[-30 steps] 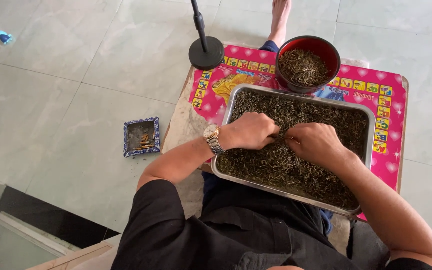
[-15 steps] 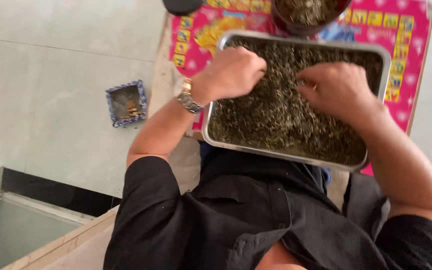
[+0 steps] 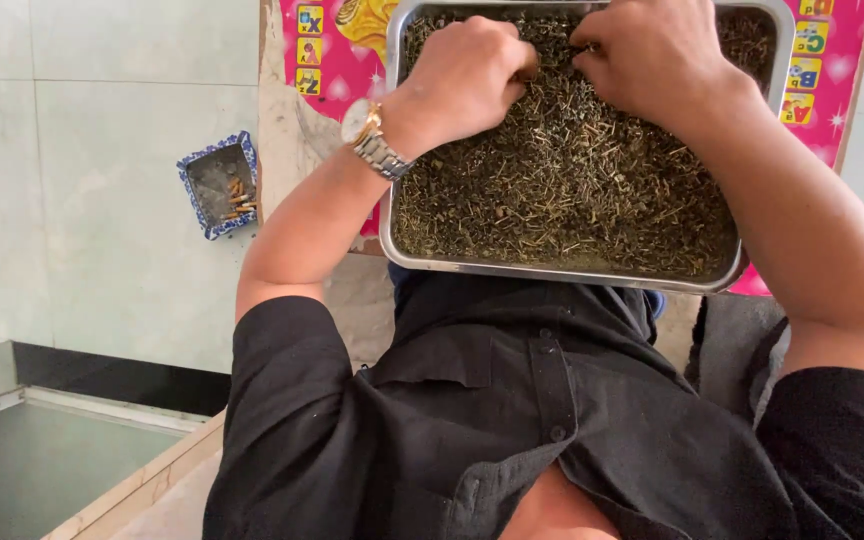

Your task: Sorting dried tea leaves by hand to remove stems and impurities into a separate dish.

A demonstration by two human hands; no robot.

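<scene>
A rectangular steel tray [image 3: 552, 272] full of dried green-brown leaves and stems [image 3: 562, 190] lies on a pink mat with picture squares [image 3: 324, 60]. My left hand [image 3: 467, 65], with a metal watch [image 3: 372, 140] on its wrist, rests curled on the leaves near the tray's far left. My right hand [image 3: 652, 55] is curled on the leaves just to its right, fingertips pressed into the pile. Both hands pinch at the leaves close together; what lies under the fingers is hidden.
A small blue-rimmed square dish [image 3: 218, 185] with a few stubs sits on the pale tiled floor to the left. My black shirt [image 3: 512, 420] fills the lower view. A dark step and a glass-like panel [image 3: 42, 460] lie at the bottom left.
The view has tilted down and nearer, so the red bowl and black stand have left the frame. Both hands have drawn closer together at the far end of the tray.
</scene>
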